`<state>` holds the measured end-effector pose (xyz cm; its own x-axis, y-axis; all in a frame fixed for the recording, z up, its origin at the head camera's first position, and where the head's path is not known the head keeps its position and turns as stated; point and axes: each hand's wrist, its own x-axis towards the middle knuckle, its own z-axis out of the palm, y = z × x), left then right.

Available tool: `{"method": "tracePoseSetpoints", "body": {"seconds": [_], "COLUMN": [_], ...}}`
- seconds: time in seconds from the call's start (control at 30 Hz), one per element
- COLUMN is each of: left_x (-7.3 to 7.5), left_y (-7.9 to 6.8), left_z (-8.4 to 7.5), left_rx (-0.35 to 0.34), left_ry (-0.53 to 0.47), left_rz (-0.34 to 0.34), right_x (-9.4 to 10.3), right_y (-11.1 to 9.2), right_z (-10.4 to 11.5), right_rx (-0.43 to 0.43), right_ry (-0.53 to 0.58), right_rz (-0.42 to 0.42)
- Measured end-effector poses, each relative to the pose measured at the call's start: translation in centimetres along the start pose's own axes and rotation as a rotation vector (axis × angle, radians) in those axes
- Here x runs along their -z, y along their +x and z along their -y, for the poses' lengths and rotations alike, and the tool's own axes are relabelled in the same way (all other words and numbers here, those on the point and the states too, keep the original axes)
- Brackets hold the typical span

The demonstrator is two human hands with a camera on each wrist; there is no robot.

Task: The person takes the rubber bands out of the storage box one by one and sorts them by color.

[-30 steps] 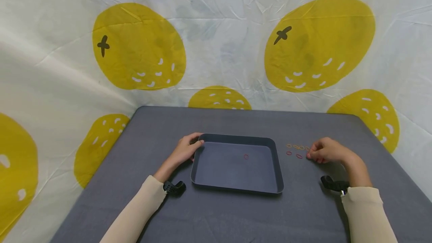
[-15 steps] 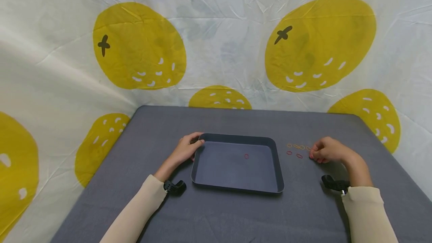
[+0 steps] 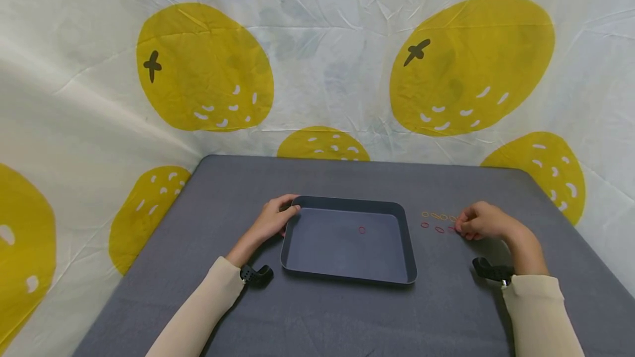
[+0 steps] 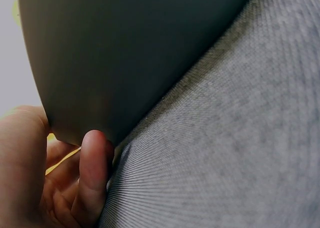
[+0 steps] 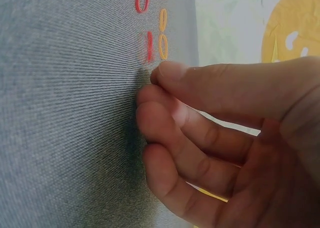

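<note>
My left hand (image 3: 272,220) grips the far left corner of a dark grey rectangular tray (image 3: 349,280), thumb over the rim. In the left wrist view, fingers (image 4: 94,158) press the tray's outer wall (image 4: 115,62). A single red rubber band (image 3: 361,230) lies inside the tray. To its right, my right hand (image 3: 483,221) is low over the table, fingers curled and thumb close to the index finger. Right beyond those fingertips is a red rubber band (image 5: 149,46), slightly blurred. Beside it lies a yellow rubber band (image 5: 163,46); no band shows between the fingers.
Several yellow rubber bands (image 3: 435,216) form a row right of the tray, with red bands (image 3: 439,230) in a nearer row. The grey cloth-covered table (image 3: 317,318) ends at a fabric backdrop (image 3: 327,70) printed with yellow fruit. Both wrists wear black camera mounts (image 3: 257,276).
My right hand has shifted slightly right, and a third red rubber band now shows at its fingertips in the nearer row. The left hand and tray have stayed put.
</note>
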<state>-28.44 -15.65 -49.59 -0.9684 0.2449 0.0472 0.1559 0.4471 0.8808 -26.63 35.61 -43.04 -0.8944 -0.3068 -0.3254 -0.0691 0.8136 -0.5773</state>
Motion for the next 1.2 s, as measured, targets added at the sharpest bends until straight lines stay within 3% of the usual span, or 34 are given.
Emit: {"method": "tracePoseSetpoints", "body": {"seconds": [0.37, 0.7, 0.8, 1.03, 1.2], "left_x": [0.1, 0.0, 0.0, 0.0, 0.2], "left_y": [-0.1, 0.0, 0.0, 0.1, 0.0], "left_z": [0.0, 0.3, 0.4, 0.2, 0.2], "left_rx": [-0.008, -0.014, -0.009, -0.016, -0.02], "left_ry": [-0.004, -0.003, 0.006, 0.023, 0.017], "left_rz": [-0.004, 0.006, 0.005, 0.004, 0.001], "right_x": [0.0, 0.0, -0.3, -1.5, -2.4], "right_y": [0.0, 0.1, 0.6, 1.4, 2.1], "right_z": [0.6, 2.1, 2.7, 3.6, 3.9], "right_rx": [0.0, 0.086, 0.122, 0.095, 0.129], "right_ry": [-0.013, -0.049, -0.044, -0.014, -0.032], "right_rz": [-0.042, -0.075, -0.068, -0.04, -0.014]}}
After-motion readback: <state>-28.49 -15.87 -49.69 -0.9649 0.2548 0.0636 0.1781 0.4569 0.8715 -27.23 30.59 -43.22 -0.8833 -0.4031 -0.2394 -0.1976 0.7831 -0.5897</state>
